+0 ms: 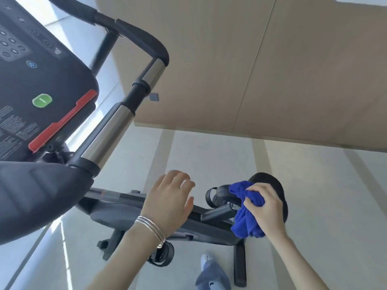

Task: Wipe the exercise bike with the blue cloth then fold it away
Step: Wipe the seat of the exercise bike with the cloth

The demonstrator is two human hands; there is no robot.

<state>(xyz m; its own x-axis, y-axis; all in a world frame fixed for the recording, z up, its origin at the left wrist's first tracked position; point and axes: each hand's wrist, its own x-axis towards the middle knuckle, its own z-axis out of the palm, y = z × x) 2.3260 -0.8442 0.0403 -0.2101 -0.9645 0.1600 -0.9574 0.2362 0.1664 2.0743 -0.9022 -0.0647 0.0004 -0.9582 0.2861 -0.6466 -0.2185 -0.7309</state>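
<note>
Low at right, against pedal (pixel 218 195) | blue cloth (pixel 247 225) is clenched, bunched, in right hand (pixel 267 205) | exercise bike (pixel 117 214) frame is stretched leftward | left hand (pixel 168 199) is held open, nearer frame

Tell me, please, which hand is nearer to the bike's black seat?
Right. The right hand holds the blue cloth at the seat; the left hand hovers open, apart from it.

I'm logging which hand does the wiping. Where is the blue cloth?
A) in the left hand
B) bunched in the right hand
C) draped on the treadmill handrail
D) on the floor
B: the right hand grips the bunched blue cloth beside the exercise bike; the left hand is open, holding nothing.
</note>
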